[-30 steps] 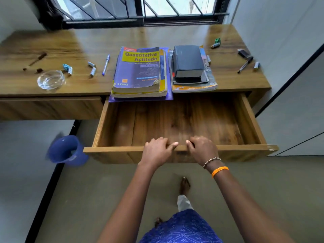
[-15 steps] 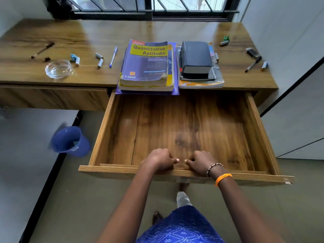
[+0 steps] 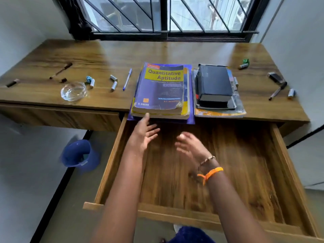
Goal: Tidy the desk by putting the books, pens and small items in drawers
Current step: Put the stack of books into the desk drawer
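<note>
The right-hand drawer (image 3: 287, 165) stands pulled far out, nothing inside. Over it, my left hand (image 3: 142, 135) reaches forward with fingers spread, its fingertip at the lower left corner of the purple "Quantitative Aptitude" book stack (image 3: 162, 90). My right hand (image 3: 190, 146) hovers open and blurred over the drawer, holding nothing. A second stack topped by a thick black book (image 3: 213, 85) lies to the right. A blue pen (image 3: 127, 81), batteries (image 3: 114, 83) and a black pen (image 3: 277, 91) lie on the desk (image 3: 105, 55).
A glass ashtray (image 3: 73, 91) and brown sticks (image 3: 60, 71) lie on the desk's left part, above a shut drawer (image 3: 59, 118). A lighter (image 3: 274, 77) and green item (image 3: 245, 63) sit far right. A blue bin (image 3: 78, 155) stands on the floor at left. Window bars behind.
Both hands have let go of the drawer's front edge and moved forward over the open drawer; my left hand now reaches the purple book stack. The drawer came further out.
</note>
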